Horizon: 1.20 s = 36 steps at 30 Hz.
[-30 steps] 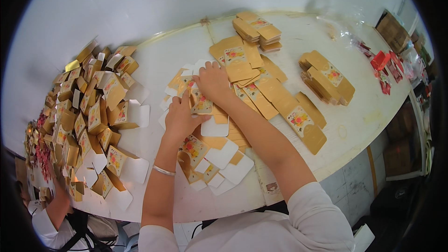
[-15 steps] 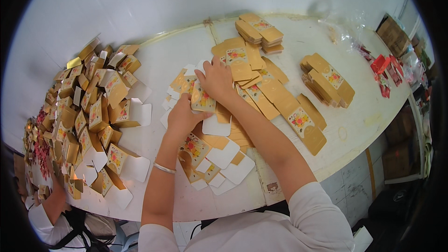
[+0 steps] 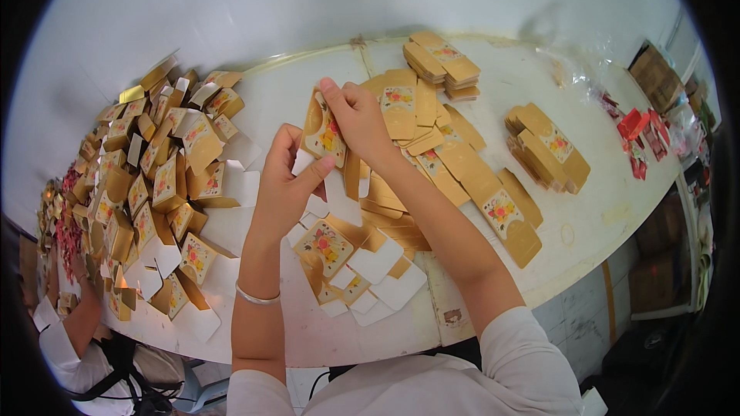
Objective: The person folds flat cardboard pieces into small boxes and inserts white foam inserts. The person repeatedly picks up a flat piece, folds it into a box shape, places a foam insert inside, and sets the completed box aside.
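Between my two hands is a gold carton (image 3: 322, 129) with a printed flower panel, raised off the table. My left hand (image 3: 289, 173) grips its lower left side, thumb across the front. At its upper right edge, my right hand (image 3: 356, 119) closes on the carton with thumb and fingers. A white flap hangs below it. Under my wrists lies a loose pile of flat cartons (image 3: 325, 245), some with white inner sides up. More flat gold cartons (image 3: 401, 104) spread out beyond my right hand.
A large heap of opened gold boxes (image 3: 166, 181) fills the table's left side. Stacks of flat cartons stand at the back (image 3: 443, 62) and right (image 3: 551, 146). Red packets (image 3: 636, 127) lie far right. Another person's arm (image 3: 85, 308) reaches in at lower left.
Both hands have lifted the gold carton off the pile, and it is now tilted more upright. My left hand has shifted slightly left. The view has moved a little.
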### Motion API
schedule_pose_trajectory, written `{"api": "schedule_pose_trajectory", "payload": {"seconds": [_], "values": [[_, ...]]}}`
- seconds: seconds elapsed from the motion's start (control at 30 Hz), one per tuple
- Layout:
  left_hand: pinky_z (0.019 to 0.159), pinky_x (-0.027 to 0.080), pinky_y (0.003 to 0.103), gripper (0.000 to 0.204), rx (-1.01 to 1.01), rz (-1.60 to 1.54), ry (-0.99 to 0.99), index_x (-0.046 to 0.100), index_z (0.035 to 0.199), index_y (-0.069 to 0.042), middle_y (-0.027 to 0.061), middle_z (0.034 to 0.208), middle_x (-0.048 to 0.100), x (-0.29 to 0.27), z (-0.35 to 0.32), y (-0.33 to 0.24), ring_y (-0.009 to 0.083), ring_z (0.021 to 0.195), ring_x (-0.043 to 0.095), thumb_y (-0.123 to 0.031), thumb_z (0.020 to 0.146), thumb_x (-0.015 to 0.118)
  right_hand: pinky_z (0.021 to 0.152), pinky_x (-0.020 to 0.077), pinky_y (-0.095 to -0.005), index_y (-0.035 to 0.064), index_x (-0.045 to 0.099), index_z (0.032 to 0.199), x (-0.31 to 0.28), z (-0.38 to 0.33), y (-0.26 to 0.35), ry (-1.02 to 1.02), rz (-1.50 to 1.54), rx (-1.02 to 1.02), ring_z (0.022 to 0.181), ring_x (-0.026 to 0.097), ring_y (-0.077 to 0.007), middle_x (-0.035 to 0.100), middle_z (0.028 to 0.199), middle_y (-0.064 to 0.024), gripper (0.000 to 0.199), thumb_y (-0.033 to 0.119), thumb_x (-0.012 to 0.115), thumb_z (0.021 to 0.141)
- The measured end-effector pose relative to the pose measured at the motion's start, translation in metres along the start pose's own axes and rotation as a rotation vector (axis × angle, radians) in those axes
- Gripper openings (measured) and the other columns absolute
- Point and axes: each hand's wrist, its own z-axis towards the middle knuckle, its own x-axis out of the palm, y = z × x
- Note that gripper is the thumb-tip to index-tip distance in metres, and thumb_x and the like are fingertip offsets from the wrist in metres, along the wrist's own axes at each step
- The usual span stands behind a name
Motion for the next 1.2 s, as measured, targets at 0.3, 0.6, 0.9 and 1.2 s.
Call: {"api": "schedule_pose_trajectory", "payload": {"seconds": [0.3, 0.6, 0.9, 1.2], "values": [[0.096, 0.032, 0.033, 0.087, -0.112, -0.574, 0.285, 0.02, 0.134, -0.004, 0.0095, 0.128, 0.038, -0.015, -0.016, 0.008, 0.0192, 0.118, 0.038, -0.048, 0.072, 0.061, 0.05, 0.0301, -0.0315, 0.0007, 0.044, 0.048, -0.006, -0.027, 0.066, -0.126, -0.103, -0.888, 0.057, 0.041, -0.0212, 0.045, 0.064, -0.0074, 0.032, 0.011, 0.067, 0.068], [0.081, 0.046, 0.029, 0.075, 0.054, -0.409, -0.023, 0.022, 0.131, -0.004, 0.0124, 0.109, 0.049, -0.004, -0.011, -0.014, 0.017, 0.097, 0.053, -0.011, 0.07, 0.066, 0.067, 0.0422, -0.0269, 0.0028, 0.053, 0.095, -0.023, -0.029, 0.083, -0.199, 0.371, -0.489, 0.076, 0.051, -0.0184, 0.052, 0.087, -0.0069, 0.02, 0.017, 0.054, 0.081], [0.084, 0.043, 0.027, 0.055, 0.539, -0.085, -0.185, 0.029, 0.126, -0.006, 0.0087, 0.113, 0.045, 0.003, -0.003, -0.014, 0.0151, 0.104, 0.047, 0.002, 0.079, 0.055, 0.076, 0.0477, -0.0308, 0.0036, 0.049, 0.111, -0.027, -0.031, 0.096, 0.385, 0.996, 0.551, 0.09, 0.057, -0.0172, 0.056, 0.102, -0.0093, 0.033, 0.026, 0.049, 0.086], [0.067, 0.043, 0.021, 0.034, 0.238, -0.161, -0.091, 0.04, 0.11, -0.005, 0.0052, 0.096, 0.051, -0.023, -0.01, -0.016, 0.0079, 0.082, 0.05, -0.005, 0.081, 0.058, 0.079, 0.0456, -0.0285, -0.0002, 0.056, 0.107, -0.011, -0.038, 0.075, 0.381, 0.805, 0.265, 0.092, 0.056, -0.0178, 0.055, 0.107, -0.0105, 0.035, -0.002, 0.043, 0.074]]}}
